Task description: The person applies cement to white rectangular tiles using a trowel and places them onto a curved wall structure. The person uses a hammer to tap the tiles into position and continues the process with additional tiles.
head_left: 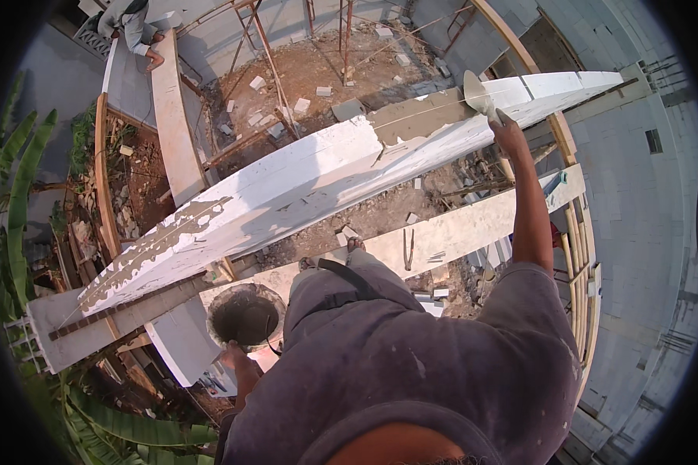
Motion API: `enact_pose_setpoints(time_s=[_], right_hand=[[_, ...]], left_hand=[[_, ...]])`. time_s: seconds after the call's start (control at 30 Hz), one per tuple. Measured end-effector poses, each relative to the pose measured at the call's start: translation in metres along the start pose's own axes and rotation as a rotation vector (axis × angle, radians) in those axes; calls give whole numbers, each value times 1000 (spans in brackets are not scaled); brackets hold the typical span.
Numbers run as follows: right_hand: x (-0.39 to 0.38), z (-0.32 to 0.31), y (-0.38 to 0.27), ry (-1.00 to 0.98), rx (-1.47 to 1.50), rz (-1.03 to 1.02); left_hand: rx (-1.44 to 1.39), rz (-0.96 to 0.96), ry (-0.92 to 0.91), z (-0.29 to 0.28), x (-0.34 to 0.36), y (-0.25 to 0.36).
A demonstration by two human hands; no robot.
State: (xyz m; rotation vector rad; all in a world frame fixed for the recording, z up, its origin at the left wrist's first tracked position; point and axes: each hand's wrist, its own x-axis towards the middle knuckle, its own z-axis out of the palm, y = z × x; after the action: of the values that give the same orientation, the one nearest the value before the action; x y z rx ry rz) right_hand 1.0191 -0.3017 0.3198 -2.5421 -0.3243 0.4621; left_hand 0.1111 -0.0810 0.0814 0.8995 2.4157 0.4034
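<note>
Left hand [234, 356]: at near rim of mortar bucket [218, 301], cannot tell finger grip; bucket likely heavy. Right hand [507, 135]: fingers wrapped round trowel [476, 91] handle, blade at right end of mortar bed [420, 116] atop white block wall [310, 163]; trowel probably light, stiff, handle best hold.

Single head-height fisheye, steeply downward

Tally. Trowel [476, 91]: 1. Bucket [271, 297]: 1. Wearer's hands: 2, right hand [507, 132] and left hand [235, 356]. Wearer's feet [355, 244]: 2. Co-worker [136, 32]: 1. Long white wall [287, 164]: 1. Mortar stretches [423, 118] on wall top: 2. Wide planks [177, 132]: 2. Loose blocks [302, 105] on ground: over ten, exact number unreadable. Leaves [21, 209]: several, overlapping, not countable.
</note>
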Motion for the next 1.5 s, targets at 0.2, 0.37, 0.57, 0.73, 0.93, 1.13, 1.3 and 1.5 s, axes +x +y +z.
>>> enact_pose_setpoints(time_s=[0.2,0.37,0.57,0.73,0.93,1.13,1.3,1.5], right_hand=[[-69,87,-65,-254,167,-209],[-107,105,-102,-253,-32,-623],[-61,53,-47,24,-465,-438],[-45,11,-10,218,-567,-256],[-144,79,-83,-12,-641,-511],[-92,35,-41,131,-504,-265],[-158,120,-46,-75,215,-354],[-237,239,21,62,236,-297]], left_hand=[[-130,54,91,14,-34,33],[131,64,-7,22,-21,39],[18,43,-4,26,-20,28],[25,123,18,29,-41,52],[200,129,67,31,-10,44],[169,56,-7,28,-34,80],[207,101,74,32,-2,50],[-59,144,-26,27,-31,85]])
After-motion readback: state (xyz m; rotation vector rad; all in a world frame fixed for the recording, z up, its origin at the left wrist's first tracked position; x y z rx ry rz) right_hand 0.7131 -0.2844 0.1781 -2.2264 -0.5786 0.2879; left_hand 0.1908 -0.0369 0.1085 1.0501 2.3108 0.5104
